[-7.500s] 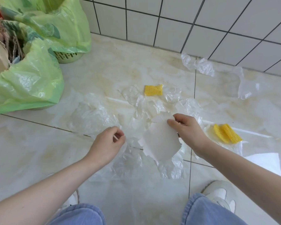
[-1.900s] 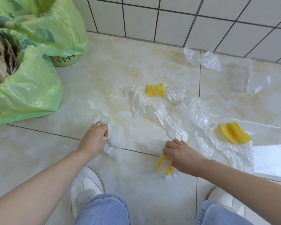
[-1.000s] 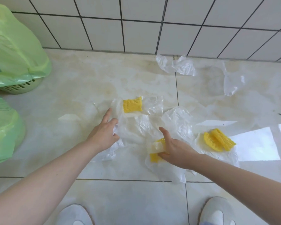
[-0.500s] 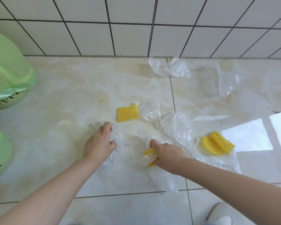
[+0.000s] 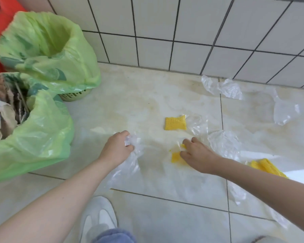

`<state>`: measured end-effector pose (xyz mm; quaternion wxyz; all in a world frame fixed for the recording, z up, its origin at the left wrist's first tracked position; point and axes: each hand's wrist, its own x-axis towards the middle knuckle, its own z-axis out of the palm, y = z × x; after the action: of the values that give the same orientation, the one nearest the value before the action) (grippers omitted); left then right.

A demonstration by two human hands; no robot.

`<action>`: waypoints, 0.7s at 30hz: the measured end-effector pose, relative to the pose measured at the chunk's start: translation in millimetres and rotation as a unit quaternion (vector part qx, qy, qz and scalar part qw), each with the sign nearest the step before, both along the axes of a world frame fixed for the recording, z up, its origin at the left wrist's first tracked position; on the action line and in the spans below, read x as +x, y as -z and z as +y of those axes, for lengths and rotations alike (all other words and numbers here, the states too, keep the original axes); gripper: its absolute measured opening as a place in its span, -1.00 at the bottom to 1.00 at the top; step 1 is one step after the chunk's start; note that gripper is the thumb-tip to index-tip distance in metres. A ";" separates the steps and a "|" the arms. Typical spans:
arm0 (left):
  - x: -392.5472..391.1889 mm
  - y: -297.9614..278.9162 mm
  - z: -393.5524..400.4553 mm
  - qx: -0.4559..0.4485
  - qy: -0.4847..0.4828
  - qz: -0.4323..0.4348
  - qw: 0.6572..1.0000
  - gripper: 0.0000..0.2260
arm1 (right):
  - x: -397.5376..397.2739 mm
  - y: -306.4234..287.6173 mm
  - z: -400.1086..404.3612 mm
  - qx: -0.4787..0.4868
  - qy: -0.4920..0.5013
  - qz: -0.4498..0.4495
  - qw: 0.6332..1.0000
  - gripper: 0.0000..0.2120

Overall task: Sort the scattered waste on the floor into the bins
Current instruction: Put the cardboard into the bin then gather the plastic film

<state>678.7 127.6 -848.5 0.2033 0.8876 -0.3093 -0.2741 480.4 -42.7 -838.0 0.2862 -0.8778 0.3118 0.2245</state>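
Note:
My left hand [image 5: 117,149] grips a bunch of clear plastic film [image 5: 133,155] that trails down onto the floor. My right hand [image 5: 197,155] holds a yellow foam net [image 5: 176,157] together with some clear film. A second yellow foam net [image 5: 175,122] lies on the floor just beyond my hands. A third yellow net [image 5: 265,166] lies at the right, partly behind my right forearm. Two bins lined with green bags stand at the left: the far bin [image 5: 47,50] looks empty inside, the near bin [image 5: 33,134] holds torn cardboard and paper.
More clear plastic pieces lie by the white tiled wall [image 5: 221,87] and at the right [image 5: 284,109], with film spread over the floor below my right arm [image 5: 235,192]. A red object [image 5: 0,18] stands behind the bins. My white shoe [image 5: 98,218] is at the bottom.
The view has swung left, so both bins show again. My left hand has gathered more clear film; my right hand keeps the yellow net and has moved little over the floor.

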 end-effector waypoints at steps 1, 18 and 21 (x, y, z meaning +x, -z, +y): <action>2.9 -6.3 2.0 -0.011 -0.030 0.012 0.999 -0.74 | 7.2 -4.6 1.0 0.009 0.001 -0.008 1.000 -0.79; 173.8 -164.6 -15.6 -0.092 -0.129 -0.119 0.980 -0.50 | 216.5 -141.2 -6.2 0.113 0.088 -0.201 0.969 -0.90; 220.5 -176.0 -16.8 -0.142 -0.191 -0.136 0.962 -0.62 | 262.4 -161.4 -5.5 0.147 0.108 -0.244 0.952 -0.85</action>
<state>899.2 110.8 -672.6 0.3317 0.9211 -0.1947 -0.0602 742.8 -48.3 -676.6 0.5024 -0.8149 0.2887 0.0144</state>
